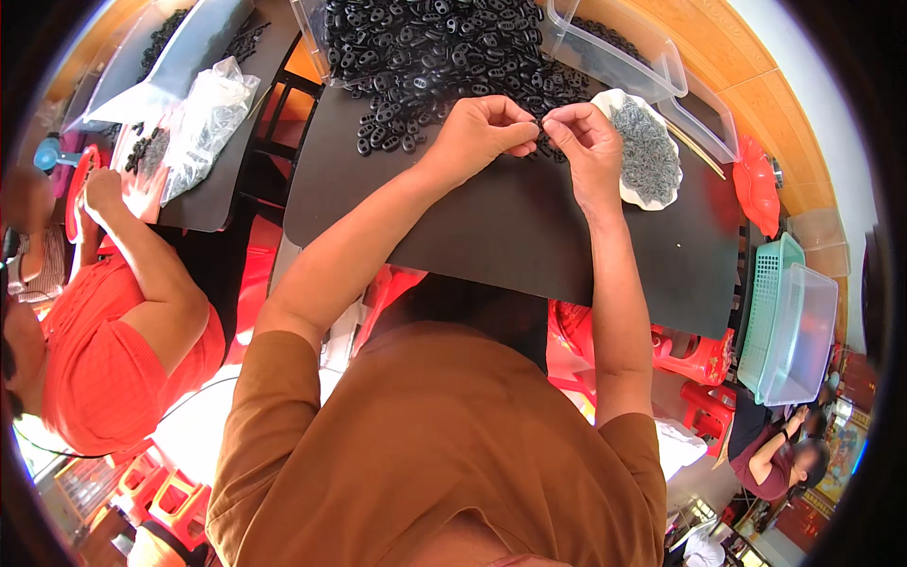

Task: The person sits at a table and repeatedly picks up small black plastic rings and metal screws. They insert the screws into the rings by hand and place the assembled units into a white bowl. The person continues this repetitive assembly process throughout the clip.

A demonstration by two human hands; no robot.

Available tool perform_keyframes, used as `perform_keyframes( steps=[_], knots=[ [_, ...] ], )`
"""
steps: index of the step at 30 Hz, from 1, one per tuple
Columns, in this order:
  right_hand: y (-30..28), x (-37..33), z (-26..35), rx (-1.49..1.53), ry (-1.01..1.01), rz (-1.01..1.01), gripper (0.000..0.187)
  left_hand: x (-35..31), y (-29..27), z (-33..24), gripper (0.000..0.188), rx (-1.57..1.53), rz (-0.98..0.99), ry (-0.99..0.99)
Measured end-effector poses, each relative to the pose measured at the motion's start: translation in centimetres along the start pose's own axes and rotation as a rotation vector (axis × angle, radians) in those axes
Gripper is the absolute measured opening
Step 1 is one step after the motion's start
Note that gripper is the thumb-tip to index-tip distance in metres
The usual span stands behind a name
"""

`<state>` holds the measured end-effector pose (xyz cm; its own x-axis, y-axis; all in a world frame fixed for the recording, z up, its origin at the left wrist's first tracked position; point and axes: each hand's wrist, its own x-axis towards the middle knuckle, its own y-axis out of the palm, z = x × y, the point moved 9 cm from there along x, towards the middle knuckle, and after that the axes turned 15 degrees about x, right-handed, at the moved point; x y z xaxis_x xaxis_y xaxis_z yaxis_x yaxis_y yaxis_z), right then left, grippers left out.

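Note:
Above the dark table (pixel 472 227), my left hand (pixel 482 140) and my right hand (pixel 590 151) meet almost fingertip to fingertip. Each has thumb and forefinger closed in a pinch. Something small and dark shows between the fingertips, too tiny to make out against the black pieces behind. Just beyond my hands spreads a large heap of black oval plastic pieces with two holes (pixel 416 66). Right of my right hand stands a white scalloped dish (pixel 656 202) filled with small grey parts (pixel 646 156).
Clear plastic bins (pixel 614 57) flank the heap. Sticks (pixel 694 149) and a red dish (pixel 756 184) lie at the right, above a green basket (pixel 763 312). At the left, a person in red (pixel 123 350) works at another table with a plastic bag (pixel 210 123). Red stools (pixel 694 354) stand below.

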<state>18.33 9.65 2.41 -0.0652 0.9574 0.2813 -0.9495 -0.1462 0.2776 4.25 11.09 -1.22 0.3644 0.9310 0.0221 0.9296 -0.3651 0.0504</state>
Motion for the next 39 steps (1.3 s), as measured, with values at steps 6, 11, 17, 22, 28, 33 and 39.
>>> perform_keyframes(
  steps=[6, 11, 17, 22, 28, 33, 39],
  knots=[
    [0.6, -0.2, 0.1, -0.077, -0.084, 0.024, 0.006, -0.1, -0.2, 0.3, 0.008, 0.006, -0.037, 0.001],
    [0.3, -0.1, 0.3, -0.133, -0.044, 0.051, 0.006, 0.0, -0.3, 0.1, 0.008, 0.029, -0.022, 0.001],
    [0.5, -0.1, 1.1, -0.243, -0.051, 0.06, 0.005, 0.0, -0.2, -0.1, 0.009, 0.083, -0.008, 0.0],
    [1.6, -0.4, 2.1, -0.452, -0.138, 0.122, 0.005, -0.1, 0.0, 0.0, 0.011, 0.155, -0.005, -0.006],
    [2.1, -0.4, 2.2, -0.531, -0.178, 0.151, 0.005, -0.3, 0.1, 0.1, 0.012, 0.19, -0.007, -0.011],
    [1.4, -0.4, 1.4, -0.427, -0.08, 0.114, 0.013, -0.2, 0.0, 0.3, 0.012, 0.155, 0.0, -0.022],
    [0.2, 0.0, 1.4, -0.227, 0.008, 0.072, 0.021, 0.2, -0.5, 1.0, 0.012, -0.067, -0.007, -0.042]
  ],
)
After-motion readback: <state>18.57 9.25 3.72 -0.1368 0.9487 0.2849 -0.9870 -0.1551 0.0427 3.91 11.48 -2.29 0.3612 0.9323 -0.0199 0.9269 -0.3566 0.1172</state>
